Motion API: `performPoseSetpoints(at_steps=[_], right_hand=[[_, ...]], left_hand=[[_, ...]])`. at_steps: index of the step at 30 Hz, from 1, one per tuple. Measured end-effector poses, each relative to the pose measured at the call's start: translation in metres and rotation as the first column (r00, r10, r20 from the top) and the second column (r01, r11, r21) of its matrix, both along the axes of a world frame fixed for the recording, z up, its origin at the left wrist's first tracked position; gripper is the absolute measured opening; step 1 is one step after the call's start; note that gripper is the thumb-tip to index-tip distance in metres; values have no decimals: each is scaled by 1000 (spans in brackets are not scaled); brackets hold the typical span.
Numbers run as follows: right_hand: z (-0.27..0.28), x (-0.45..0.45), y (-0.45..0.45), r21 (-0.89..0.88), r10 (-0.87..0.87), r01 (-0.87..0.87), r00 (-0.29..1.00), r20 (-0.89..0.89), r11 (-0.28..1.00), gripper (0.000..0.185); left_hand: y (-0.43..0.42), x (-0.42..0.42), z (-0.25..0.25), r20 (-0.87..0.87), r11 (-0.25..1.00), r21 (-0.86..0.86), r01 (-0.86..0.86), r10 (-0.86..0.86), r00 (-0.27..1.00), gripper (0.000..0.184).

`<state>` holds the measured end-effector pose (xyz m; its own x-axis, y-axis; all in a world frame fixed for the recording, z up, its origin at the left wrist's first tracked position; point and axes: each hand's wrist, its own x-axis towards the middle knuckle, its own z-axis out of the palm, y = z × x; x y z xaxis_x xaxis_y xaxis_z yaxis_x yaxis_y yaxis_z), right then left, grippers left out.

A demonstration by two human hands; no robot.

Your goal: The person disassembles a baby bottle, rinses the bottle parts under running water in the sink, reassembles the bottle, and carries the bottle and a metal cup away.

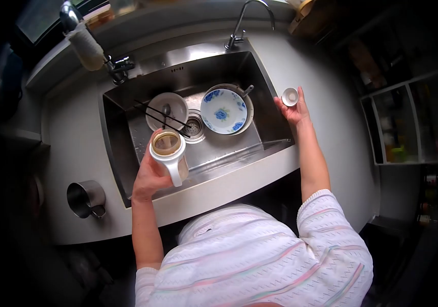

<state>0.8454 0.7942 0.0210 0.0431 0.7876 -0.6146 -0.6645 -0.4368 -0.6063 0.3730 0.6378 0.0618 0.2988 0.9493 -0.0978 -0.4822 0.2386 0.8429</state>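
My left hand [149, 173] is closed around a jug [169, 152] with a white handle and collar. Its round top is uncovered and brownish inside; it is above the sink's near left part. On the right, my right hand [297, 113] grips a small round white cap [289, 96] over the counter beside the sink. In the steel sink [214, 166], a white bowl [157, 123] has a spoon [166, 109] in it and dark chopsticks [150, 110] across it. A blue-flowered plate [232, 105] rests on another dish near the drain [193, 127].
A steel mug [96, 192] lies on its side on the counter [71, 161] at left. Behind the sink stand a faucet [118, 69] with a whitish cover on its spout and a slim curved tap [235, 38]. A shelf unit [408, 97] is at right.
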Motion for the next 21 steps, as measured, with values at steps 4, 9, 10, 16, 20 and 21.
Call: performPoseSetpoints(at_steps=[4,9,10,16,20,21], right_hand=[[7,18,6,-177,119,-78,966,232,981,69],[26,1,14,-265,273,-108,618,737,958,58],[24,4,19,-318,333,-127,557,761,940,54],[38,-1,36,-436,469,-176,408,783,882,58],[29,14,42,-410,455,-197,383,804,891,63],[32,16,42,-427,479,-219,392,785,878,63]], left_hand=[[-4,10,3,0,999,-2,-33,33,999,111],[-7,16,2,-27,995,7,-95,96,995,111],[-8,16,2,-29,995,8,-103,103,994,110],[-14,8,1,-9,989,-8,-149,149,989,110],[-20,2,-4,-26,982,-4,-191,191,981,110],[-21,1,-4,-25,980,-2,-201,201,979,110]])
